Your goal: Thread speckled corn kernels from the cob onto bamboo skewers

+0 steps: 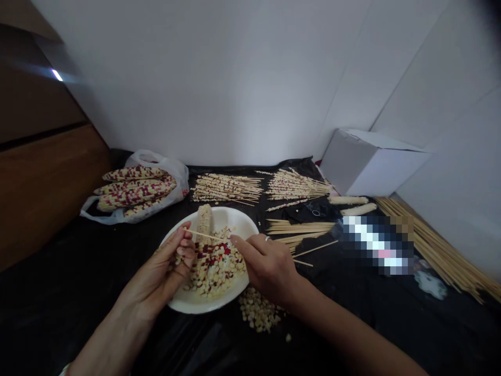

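Note:
A white bowl (pixel 235 218) of loose corn kernels (pixel 215 266) sits in front of me on the black sheet, with a bare cob (pixel 204 220) leaning at its far side. My right hand (pixel 268 266) pinches a thin wooden skewer (pixel 205 236) that points left over the bowl. My left hand (pixel 170 263) is closed at the skewer's tip, fingers pinched on something small that I cannot make out.
A plastic bag of red-and-white corn cobs (pixel 135 192) lies at the back left. Two heaps of kernel-threaded skewers (pixel 227 188) (pixel 293 185) lie behind the bowl. Bare skewers (pixel 301 227) and a long bundle (pixel 438 248) lie right. White box (pixel 364 162) stands back right. Spilled kernels (pixel 258 310).

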